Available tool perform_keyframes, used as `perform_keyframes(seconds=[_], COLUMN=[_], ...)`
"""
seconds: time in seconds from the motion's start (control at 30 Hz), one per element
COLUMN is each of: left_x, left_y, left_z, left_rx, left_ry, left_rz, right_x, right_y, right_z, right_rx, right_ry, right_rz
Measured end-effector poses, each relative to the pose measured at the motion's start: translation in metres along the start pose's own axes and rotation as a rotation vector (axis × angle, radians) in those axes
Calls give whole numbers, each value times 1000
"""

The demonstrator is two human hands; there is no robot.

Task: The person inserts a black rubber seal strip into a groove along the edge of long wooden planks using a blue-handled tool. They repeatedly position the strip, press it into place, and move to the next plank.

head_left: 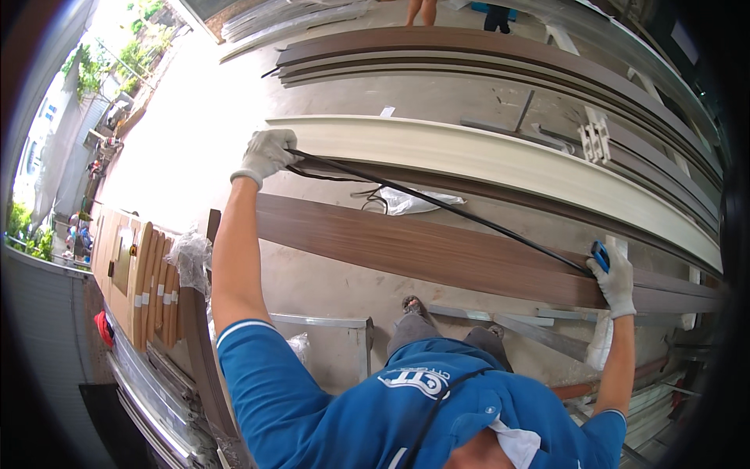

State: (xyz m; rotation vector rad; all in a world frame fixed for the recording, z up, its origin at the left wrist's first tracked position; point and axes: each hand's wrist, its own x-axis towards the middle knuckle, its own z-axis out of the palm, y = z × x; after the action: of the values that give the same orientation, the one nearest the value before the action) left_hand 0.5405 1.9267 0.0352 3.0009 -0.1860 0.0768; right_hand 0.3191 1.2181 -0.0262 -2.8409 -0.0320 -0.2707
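My left hand, in a pale glove, is closed on a thin black strip that looks like rubber sealing. It is near the left end of a cream-coloured long profile. The strip stretches slantwise to my gloved right hand, above a brown wood-grain profile. Another black length hangs from the left hand toward a few curled strands by a clear plastic bag. My right hand grips a small blue and black tool, its kind unclear, with the strip's end running to its fingers.
More brown profiles lie at the back, with a bystander's legs beyond. White slotted brackets stand at the back right. Wrapped cardboard packs lean at the left. Metal frame pieces lie near my feet.
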Motion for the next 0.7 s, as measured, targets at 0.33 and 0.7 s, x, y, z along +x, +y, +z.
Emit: perform_keyframes(seconds=[0.33,0.7], left_x=[-49,-104], left_y=[-74,-172], left_z=[21,-30], left_rx=[-5,-831], left_ry=[-155,-361], left_rz=[-272,-283], right_x=[-7,-5], right_y=[24,18], right_z=[12,9], right_rx=[-61,-91], right_ry=[36,7], right_rz=[18,92])
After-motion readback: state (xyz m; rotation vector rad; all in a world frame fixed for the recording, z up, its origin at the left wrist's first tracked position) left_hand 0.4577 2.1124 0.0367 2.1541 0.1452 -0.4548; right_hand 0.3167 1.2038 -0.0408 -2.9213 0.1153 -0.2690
